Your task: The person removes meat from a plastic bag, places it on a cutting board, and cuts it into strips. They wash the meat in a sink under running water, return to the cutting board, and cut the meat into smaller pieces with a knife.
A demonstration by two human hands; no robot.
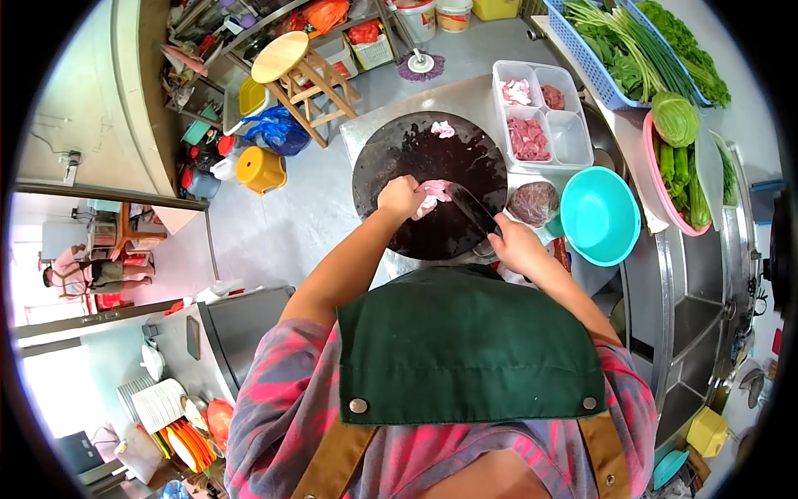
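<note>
On a round dark chopping board [391,150] lies a pale pink piece of raw meat [434,191]. My left hand [401,198] is closed at the left end of this meat, its fingers curled against it. My right hand [517,243] grips the handle of a dark-bladed kitchen knife [472,208]. The blade slants over the board, and its tip end meets the right side of the meat. A smaller whitish scrap [443,129] sits near the board's far edge.
Right of the board stand a divided clear container [509,116] with cut meat, a bagged dark lump [533,205] and a turquoise bowl [600,216]. Further right are a blue vegetable basket [594,62] and a pink basin [655,179]. A wooden stool [281,56] stands beyond; a person [73,274] is far left.
</note>
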